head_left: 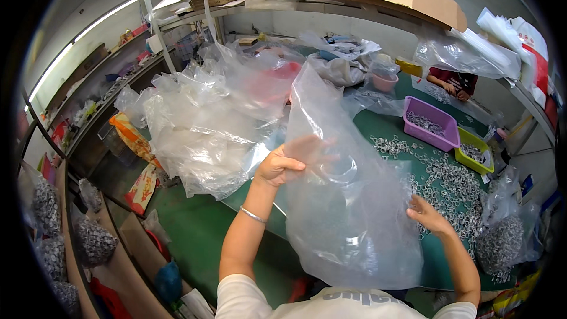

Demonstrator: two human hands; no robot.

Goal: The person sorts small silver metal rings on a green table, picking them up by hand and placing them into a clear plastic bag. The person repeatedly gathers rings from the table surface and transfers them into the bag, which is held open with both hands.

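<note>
Green table (378, 124) lay strewn with metal rings (449, 183) beneath you. Your left hand (282, 162) gripped the clear plastic bag (342, 201) held upright above it; your right hand (428, 215) pinched the bag's lower edge.

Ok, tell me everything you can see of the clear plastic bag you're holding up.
The clear plastic bag is large, thin, glossy and creased, held upright over the green table. The left hand pinches its upper part, fingers showing through the film; the right hand grips its right edge lower down. A few small rings seem to lie at its bottom.
</note>
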